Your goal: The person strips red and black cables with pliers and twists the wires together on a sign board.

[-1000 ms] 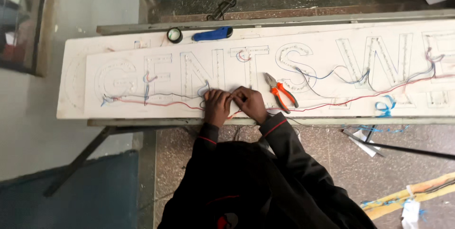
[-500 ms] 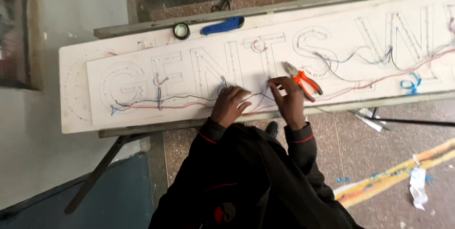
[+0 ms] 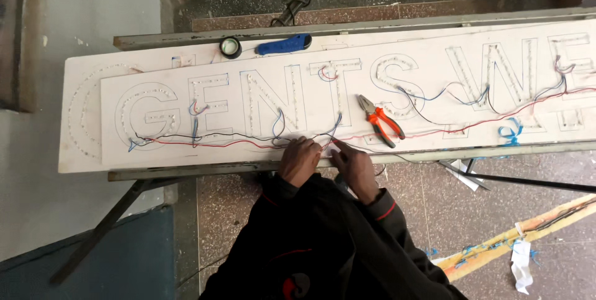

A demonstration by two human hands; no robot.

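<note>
A long white sign board with large letter outlines dotted with small lights lies across a stand. Red and black wires run along its lower part, with blue loops at the letters. My left hand and my right hand rest side by side at the board's near edge. Both pinch the thin wires where they meet, below the middle letters. Orange-handled pliers lie on the board just right of and above my right hand. My dark sleeves with red cuffs fill the lower middle.
A blue-handled tool and a small tape roll lie at the board's far edge. A blue wire scrap sits on the board to the right. Metal stand legs, wire offcuts, paper scraps and a yellow strip are on the tiled floor.
My right hand, raised near the pliers half a second ago, has come back down beside my left hand at the near edge. The view has shifted a little.
</note>
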